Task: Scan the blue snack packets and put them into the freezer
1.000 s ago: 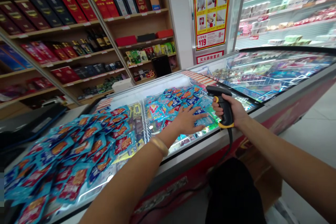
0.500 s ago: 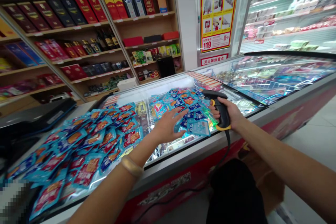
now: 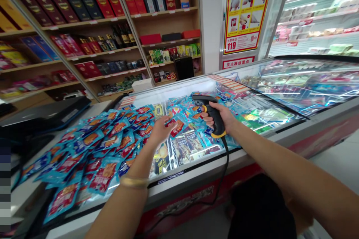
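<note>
My right hand is wrapped round the grip of a black and yellow barcode scanner, whose head points left over the freezer top. To its left, my left hand pinches the edge of a red and blue snack packet; the fingertips are partly hidden. Below the scanner head, more blue packets lie spread on the glass. A large heap of similar packets covers the left end of the freezer, left of my left hand.
The chest freezer has a glass top and pale rim. The scanner's cable hangs down its front. A black machine stands at the left. Behind are shelves of boxes and bottles, a red poster and a lit refrigerated display.
The scanner in my right hand has moved left. My left hand has drawn back left and closed on a packet. The packets beneath the scanner have shifted, baring printed packs under the glass.
</note>
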`<state>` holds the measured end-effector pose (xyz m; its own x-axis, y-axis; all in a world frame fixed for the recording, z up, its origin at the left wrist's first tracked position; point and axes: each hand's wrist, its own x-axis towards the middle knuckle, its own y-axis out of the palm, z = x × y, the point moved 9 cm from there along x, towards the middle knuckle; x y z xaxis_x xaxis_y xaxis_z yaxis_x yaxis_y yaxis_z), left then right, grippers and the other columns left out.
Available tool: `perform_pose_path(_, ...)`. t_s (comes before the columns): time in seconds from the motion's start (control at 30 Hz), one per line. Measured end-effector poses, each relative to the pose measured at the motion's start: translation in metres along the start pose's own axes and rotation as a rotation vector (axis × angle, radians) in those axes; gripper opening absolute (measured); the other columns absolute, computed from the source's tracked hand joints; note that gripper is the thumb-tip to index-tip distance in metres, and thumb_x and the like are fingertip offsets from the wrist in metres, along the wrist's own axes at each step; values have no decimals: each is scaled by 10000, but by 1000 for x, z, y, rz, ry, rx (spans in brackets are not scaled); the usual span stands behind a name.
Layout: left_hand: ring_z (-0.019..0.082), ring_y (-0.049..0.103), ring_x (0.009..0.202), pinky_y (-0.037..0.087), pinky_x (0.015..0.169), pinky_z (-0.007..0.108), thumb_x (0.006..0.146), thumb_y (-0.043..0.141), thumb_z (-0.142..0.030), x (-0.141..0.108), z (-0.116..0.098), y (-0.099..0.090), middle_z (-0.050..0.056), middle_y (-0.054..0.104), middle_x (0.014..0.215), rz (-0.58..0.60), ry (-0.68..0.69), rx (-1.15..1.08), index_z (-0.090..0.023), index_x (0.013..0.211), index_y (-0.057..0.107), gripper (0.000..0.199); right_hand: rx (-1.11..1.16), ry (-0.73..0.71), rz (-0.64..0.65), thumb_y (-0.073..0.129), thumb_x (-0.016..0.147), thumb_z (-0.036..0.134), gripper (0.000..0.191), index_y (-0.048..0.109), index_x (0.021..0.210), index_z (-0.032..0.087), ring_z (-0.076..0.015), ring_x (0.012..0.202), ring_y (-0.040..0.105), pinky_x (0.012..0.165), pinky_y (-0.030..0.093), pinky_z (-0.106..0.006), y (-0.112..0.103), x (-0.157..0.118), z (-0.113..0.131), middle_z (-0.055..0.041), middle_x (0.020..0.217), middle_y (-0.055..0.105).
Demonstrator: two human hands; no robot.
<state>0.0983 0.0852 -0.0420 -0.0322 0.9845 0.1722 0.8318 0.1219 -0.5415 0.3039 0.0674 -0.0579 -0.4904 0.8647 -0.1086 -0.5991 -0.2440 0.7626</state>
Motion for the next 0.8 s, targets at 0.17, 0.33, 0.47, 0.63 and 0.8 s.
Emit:
perform_pose_path(0.17, 76, 512, 521, 443, 538, 187, 804, 651, -190, -6, 18, 24, -18, 567, 631, 115, -365, -903, -151, 893, 637, 98, -21, 3, 60, 518, 889, 324, 165, 533, 877, 160, -81, 457, 407, 388, 373, -169, -2, 0, -7, -7, 659, 502)
perform_pose_path(0.33, 116, 515, 506, 409, 413, 189, 928, 414, -558, -22, -9, 49, 30, 519, 595, 400, -552, -1303, -101, 986, 659, 522, -56, 13, 86, 536, 869, 317, 159, 531, 890, 160, -86, 462, 408, 391, 371, -175, 2, -5, -11, -7, 655, 501)
perform_pose_path(0.47, 123, 559, 503, 393, 386, 175, 937, 400, -578, -31, -15, 54, 44, 576, 643, 489, -524, -1232, -155, 1039, 640, 497, -96, 24, 133, 567, 850, 326, 177, 530, 904, 161, -86, 471, 410, 400, 367, -176, 7, -7, -16, -6, 663, 502)
perform_pose_path(0.63, 223, 712, 830, 601, 728, 366, 905, 571, -281, -25, -2, 51, 100, 703, 848, 267, -402, -989, -149, 1072, 599, 214, -148, 52, 173, 588, 839, 331, 197, 531, 917, 160, -88, 485, 422, 415, 375, -186, 10, -10, -22, -11, 685, 518)
perform_pose_path(0.8, 285, 696, 1000, 575, 866, 482, 858, 627, -204, -20, 4, 59, 144, 720, 919, 239, -334, -791, -134, 946, 610, 113, -153, 83, 196, 621, 816, 335, 212, 540, 893, 155, -87, 488, 436, 419, 386, -190, 14, -12, -26, -8, 684, 526)
